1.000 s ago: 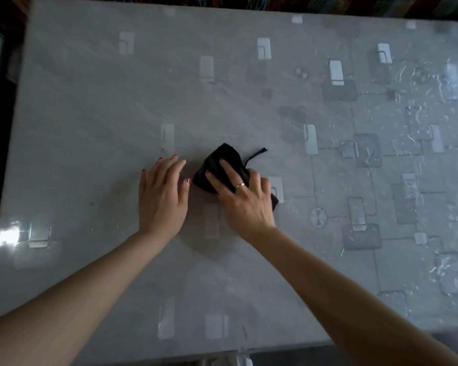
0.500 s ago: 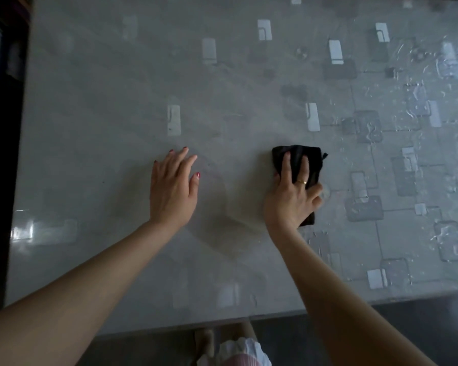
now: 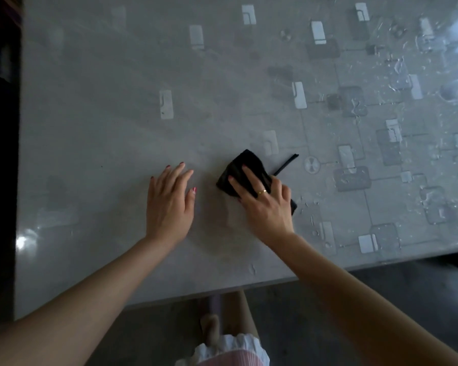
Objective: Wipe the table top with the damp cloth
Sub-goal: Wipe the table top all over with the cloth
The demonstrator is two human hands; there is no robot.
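Observation:
A folded black cloth (image 3: pixel 246 165) lies on the grey patterned table top (image 3: pixel 103 143), near the middle. My right hand (image 3: pixel 265 204) presses flat on the cloth, fingers spread over it, covering its near part. A thin black strip of the cloth sticks out to the right. My left hand (image 3: pixel 169 202) rests flat on the bare table just left of the cloth, fingers apart, holding nothing.
Water drops and wet streaks (image 3: pixel 397 75) cover the right part of the table. The table's near edge (image 3: pixel 222 289) runs below my arms, with dark floor and my legs beyond it. A dark gap (image 3: pixel 0 154) borders the left edge.
My right hand slid the cloth right half a second ago and has now brought it back left, close to my left hand. The left hand stayed nearly still.

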